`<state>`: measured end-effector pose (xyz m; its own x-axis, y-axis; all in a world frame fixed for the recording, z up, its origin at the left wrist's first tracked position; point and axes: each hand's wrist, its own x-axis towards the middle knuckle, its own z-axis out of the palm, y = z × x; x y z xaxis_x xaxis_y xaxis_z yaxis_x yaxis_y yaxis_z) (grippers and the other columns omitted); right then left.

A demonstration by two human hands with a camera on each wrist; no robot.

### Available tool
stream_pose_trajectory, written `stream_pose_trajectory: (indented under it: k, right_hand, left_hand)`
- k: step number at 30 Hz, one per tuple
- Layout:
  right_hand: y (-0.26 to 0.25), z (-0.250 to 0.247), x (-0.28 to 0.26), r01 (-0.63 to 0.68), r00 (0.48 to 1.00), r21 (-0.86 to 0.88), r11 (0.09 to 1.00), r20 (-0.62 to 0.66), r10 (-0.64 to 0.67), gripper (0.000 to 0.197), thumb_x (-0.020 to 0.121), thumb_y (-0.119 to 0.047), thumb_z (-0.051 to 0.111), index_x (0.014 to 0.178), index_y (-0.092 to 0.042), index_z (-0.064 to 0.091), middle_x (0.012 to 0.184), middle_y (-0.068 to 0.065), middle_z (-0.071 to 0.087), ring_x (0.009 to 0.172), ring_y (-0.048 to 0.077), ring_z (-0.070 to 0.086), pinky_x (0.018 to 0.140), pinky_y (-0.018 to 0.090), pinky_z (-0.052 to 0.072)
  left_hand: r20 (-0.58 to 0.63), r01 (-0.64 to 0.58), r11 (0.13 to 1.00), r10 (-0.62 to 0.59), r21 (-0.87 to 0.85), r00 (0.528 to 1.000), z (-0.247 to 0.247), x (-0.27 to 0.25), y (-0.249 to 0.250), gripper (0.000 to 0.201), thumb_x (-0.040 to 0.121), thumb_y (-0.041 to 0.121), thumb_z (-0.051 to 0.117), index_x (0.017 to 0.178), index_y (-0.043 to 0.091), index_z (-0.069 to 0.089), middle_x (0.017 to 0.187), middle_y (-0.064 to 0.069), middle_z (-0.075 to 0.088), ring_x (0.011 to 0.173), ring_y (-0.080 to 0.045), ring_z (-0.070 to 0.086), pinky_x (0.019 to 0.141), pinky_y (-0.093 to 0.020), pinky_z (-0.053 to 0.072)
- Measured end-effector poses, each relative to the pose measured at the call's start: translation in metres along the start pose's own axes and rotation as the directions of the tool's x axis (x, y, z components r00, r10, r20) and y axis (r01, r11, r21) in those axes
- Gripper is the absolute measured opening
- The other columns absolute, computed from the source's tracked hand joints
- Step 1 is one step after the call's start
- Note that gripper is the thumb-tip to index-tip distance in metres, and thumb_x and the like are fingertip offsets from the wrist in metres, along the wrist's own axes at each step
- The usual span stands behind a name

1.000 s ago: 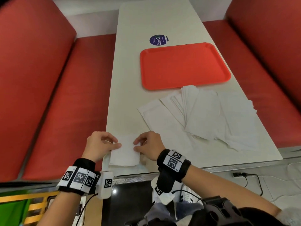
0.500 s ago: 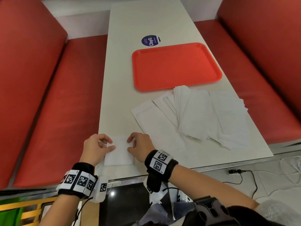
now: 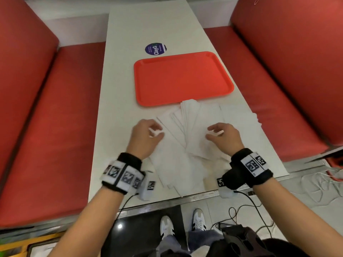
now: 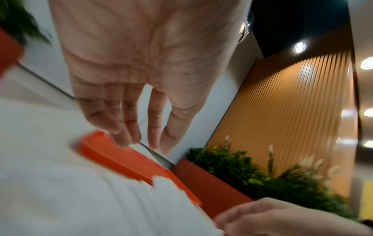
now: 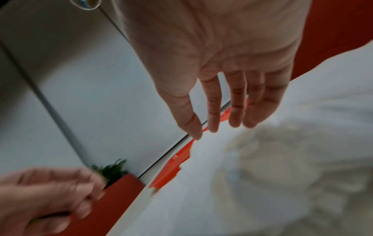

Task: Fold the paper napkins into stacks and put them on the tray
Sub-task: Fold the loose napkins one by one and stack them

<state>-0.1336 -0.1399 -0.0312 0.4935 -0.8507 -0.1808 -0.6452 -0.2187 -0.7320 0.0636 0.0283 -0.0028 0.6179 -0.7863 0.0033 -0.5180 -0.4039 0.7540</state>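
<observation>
You are holding both hands just above the loose napkins (image 3: 193,127), which are lying spread on the worktop (image 3: 122,93) just in front of the orange tray (image 3: 182,78). Your left hand (image 3: 145,138) is hanging over the pile's left edge and your right hand (image 3: 224,138) over its middle. Both are showing relaxed, nearly straight fingers and gripping nothing.

White table (image 3: 118,93) with red tray (image 3: 182,78), loose paper napkins (image 3: 194,125), round sticker (image 3: 155,49)
</observation>
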Motion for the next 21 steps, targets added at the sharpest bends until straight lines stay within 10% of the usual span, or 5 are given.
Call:
stream_pose_trajectory:
  k: [8,13,21]
  right_hand:
    - [0.030,-0.001,0.005,-0.060,0.998,0.067,0.996,0.015,0.059,0.034,0.082,-0.021,0.074,0.115,-0.020,0.069,0.125,0.006,0.057,0.092,0.016,0.055,0.079,0.020,0.038]
    - [0.037,-0.002,0.005,-0.063,0.998,0.132,0.989,0.011,0.063,0.032,0.083,-0.018,0.073,0.114,-0.021,0.069,0.126,0.002,0.051,0.093,0.013,0.055,0.079,0.016,0.038]
    - [0.041,-0.006,0.004,-0.044,0.999,0.167,0.985,0.016,0.042,0.035,0.082,-0.016,0.072,0.116,-0.023,0.065,0.116,0.001,0.053,0.090,0.014,0.055,0.073,0.008,0.041]
  left_hand:
    - [0.224,-0.002,0.996,-0.019,0.092,0.974,0.114,0.044,0.050,0.046,0.094,0.016,0.058,0.137,0.010,0.047,0.131,-0.013,0.052,0.120,-0.027,0.052,0.101,-0.038,0.043]
    - [0.172,0.109,0.988,-0.126,0.105,0.977,0.130,0.055,0.048,0.066,0.085,0.025,0.073,0.139,0.008,0.039,0.123,-0.017,0.054,0.114,-0.032,0.054,0.094,-0.037,0.045]
    - [0.135,0.175,0.984,-0.171,-0.017,0.976,0.127,0.056,0.053,0.035,0.079,0.021,0.079,0.064,0.013,0.047,0.064,0.001,0.043,0.063,-0.019,0.041,0.054,-0.022,0.033]
